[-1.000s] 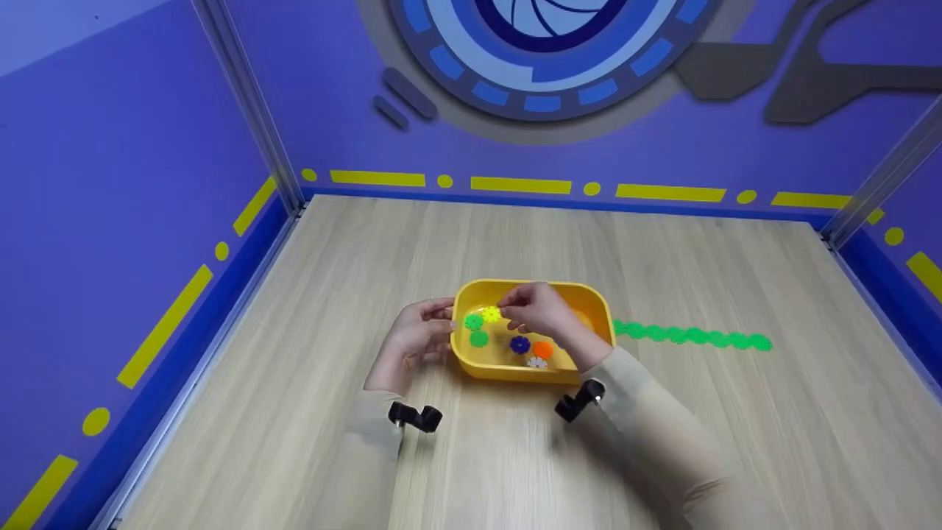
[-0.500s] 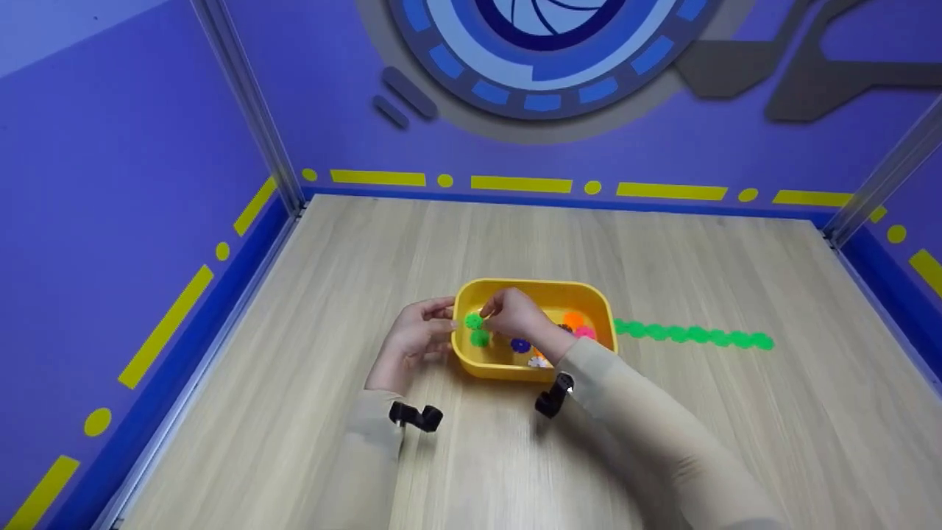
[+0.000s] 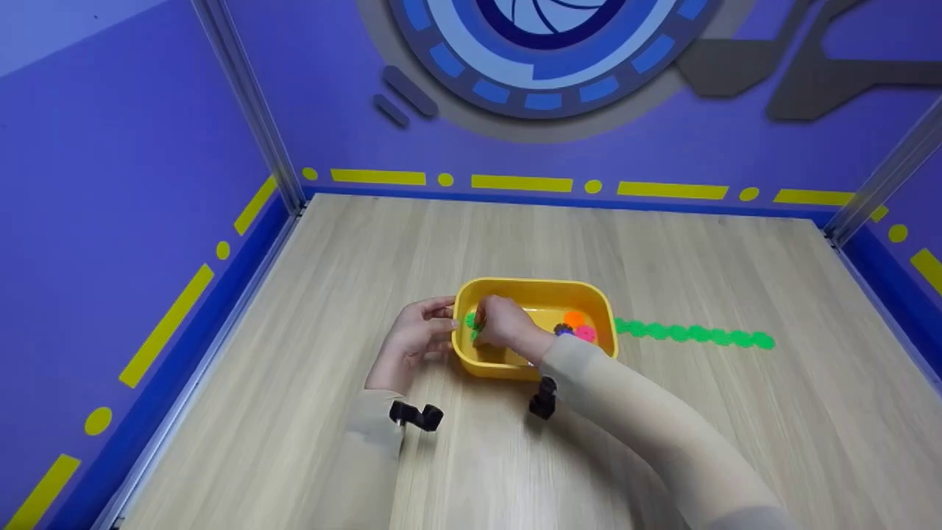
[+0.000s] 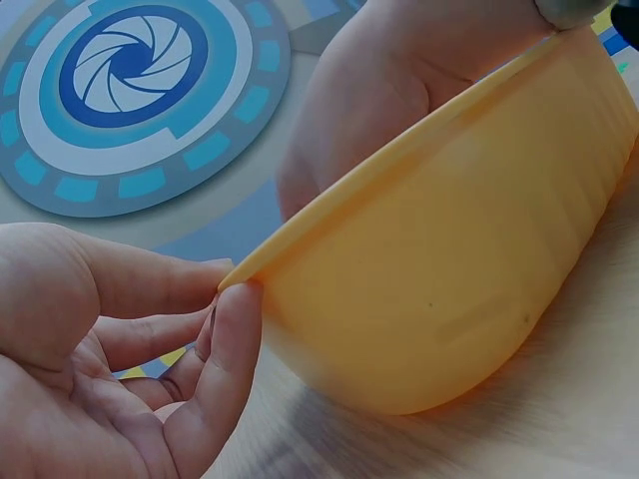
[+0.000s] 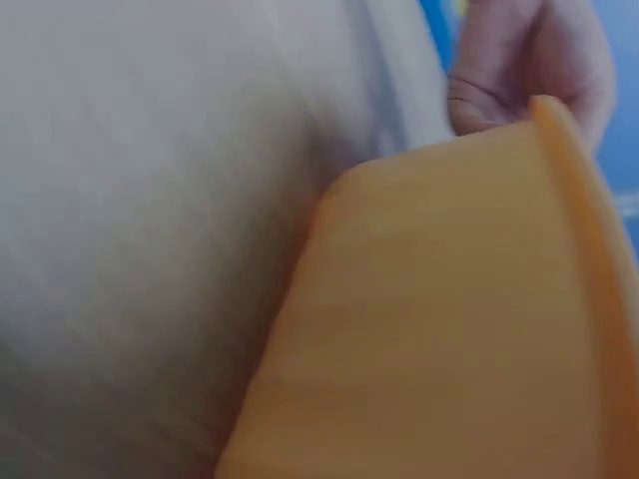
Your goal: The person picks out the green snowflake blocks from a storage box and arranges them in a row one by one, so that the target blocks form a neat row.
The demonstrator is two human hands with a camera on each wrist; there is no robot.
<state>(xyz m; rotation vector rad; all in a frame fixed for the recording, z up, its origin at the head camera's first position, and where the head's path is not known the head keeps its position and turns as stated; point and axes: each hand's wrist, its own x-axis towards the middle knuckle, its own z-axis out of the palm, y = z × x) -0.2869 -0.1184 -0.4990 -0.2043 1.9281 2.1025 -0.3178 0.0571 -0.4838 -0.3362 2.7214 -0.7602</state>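
Note:
A yellow plastic tub [image 3: 535, 283] stands on the wooden table, holding several flower-edged plastic discs. My left hand [image 3: 412, 338] pinches its left rim between thumb and fingers, as the left wrist view shows on the tub wall [image 4: 429, 249]. Inside the tub, at the left, my right hand [image 3: 508, 324] reaches down with bent fingers beside the green discs [image 3: 471, 319]. Its fingertips are hidden, so any disc between them cannot be made out. An orange disc [image 3: 574, 319], a pink disc [image 3: 585, 333] and a dark disc [image 3: 563, 328] lie at the tub's right side.
From the tub's right side, a straight chain of green discs [image 3: 695, 334] extends across the table [image 3: 441, 243]. Blue-purple panels [image 3: 515, 158] with yellow marks enclose the table at the back and both sides.
My right hand has moved left and lower in the tub, covering the spot where a yellow disc showed. The orange and pink discs have come into sight. My left hand stays on the rim.

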